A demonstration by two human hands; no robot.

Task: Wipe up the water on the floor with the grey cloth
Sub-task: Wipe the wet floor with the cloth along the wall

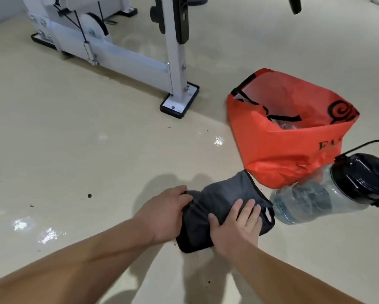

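A dark grey cloth (215, 205) with a black hem lies bunched on the beige floor, low in the middle of the head view. My left hand (164, 213) grips its left edge, fingers curled over the fabric. My right hand (237, 229) lies flat on top of it, fingers spread and pressing down. Shiny wet patches of water show on the floor at the left (46, 234) and further off near the middle (219, 141).
An orange plastic bag (289, 150) stands just beyond the cloth. A clear plastic jug with a black lid (329, 194) lies on its side right beside the cloth. A white metal machine frame (175, 62) with a black-edged foot stands behind. Dark crumbs dot the floor.
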